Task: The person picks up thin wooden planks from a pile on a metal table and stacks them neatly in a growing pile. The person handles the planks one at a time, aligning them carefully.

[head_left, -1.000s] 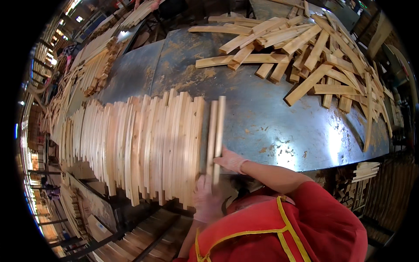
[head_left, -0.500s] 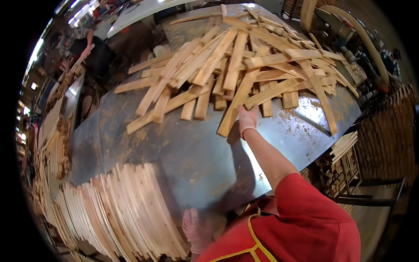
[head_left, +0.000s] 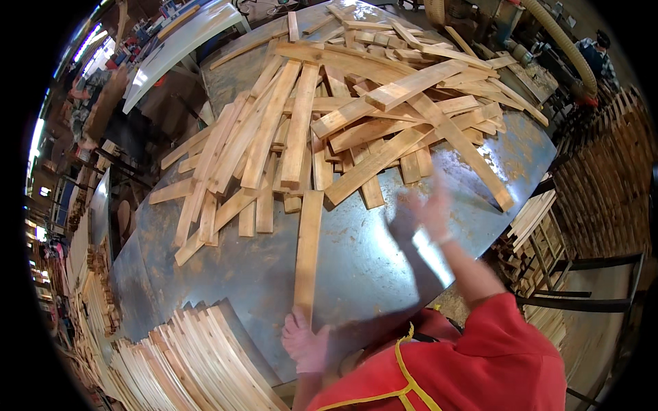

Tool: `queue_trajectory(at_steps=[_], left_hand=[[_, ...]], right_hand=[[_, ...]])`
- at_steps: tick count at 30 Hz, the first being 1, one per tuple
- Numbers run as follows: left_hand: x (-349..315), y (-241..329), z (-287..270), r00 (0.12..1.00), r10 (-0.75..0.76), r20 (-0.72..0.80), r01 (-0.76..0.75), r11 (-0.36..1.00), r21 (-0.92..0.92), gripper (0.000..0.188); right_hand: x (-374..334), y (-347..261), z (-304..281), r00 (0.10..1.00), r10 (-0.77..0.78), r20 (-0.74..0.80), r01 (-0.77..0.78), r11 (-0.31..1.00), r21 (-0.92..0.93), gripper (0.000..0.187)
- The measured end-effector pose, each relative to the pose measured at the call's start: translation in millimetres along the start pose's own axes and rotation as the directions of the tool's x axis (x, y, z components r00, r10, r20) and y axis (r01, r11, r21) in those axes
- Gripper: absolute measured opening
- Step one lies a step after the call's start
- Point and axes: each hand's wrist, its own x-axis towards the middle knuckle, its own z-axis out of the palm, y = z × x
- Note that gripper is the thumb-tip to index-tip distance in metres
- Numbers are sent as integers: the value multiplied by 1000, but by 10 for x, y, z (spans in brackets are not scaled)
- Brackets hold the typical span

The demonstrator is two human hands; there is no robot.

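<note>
Since the earlier frame, the right hand [head_left: 428, 211], in a pink knitted glove, has come back off the heaped pile of flat light-brown wooden boards [head_left: 296, 130], and one long, straight light-brown wooden board [head_left: 309, 250] now reaches from the pile's near edge to the left hand [head_left: 303, 340], gloved in pink too. The left hand is partly curled, its fingers over the board's near end and hiding it; how firmly it grips, I cannot tell. The right hand is blurred, fingers spread and holding nothing, above the grey metal surface [head_left: 363, 260]. The tight row of narrow pale wooden strips [head_left: 195, 353], left of the left hand, sits lower in view than before and is cut off below. Overlapping boards hide much of the pile's middle
</note>
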Motion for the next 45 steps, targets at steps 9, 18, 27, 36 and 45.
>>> queue_trajectory(at_steps=[9,18,27,36,45], left_hand=[[-59,-566,467,998,-35,45,57,571,-819,81],[-1168,-814,232,907,-152,393,360,-205,-910,64],[-1774,-1820,316,867,-443,-230,383,886,-261,79],[-1940,-2026,234,883,-385,-267,306,906,-293,80],[-1392,-919,249,975,69,-211,-141,926,-350,82]], right_hand=[[1157,628,-693,889,-104,447,79,994,74,57],[-2443,-756,1033,572,-150,806,-131,954,271,48],[-4528,-1597,1941,115,-319,941,267,922,279,67],[-2445,-810,1639,537,-126,834,-495,754,432,33],[724,-406,961,806,508,305,-474,244,846,46]])
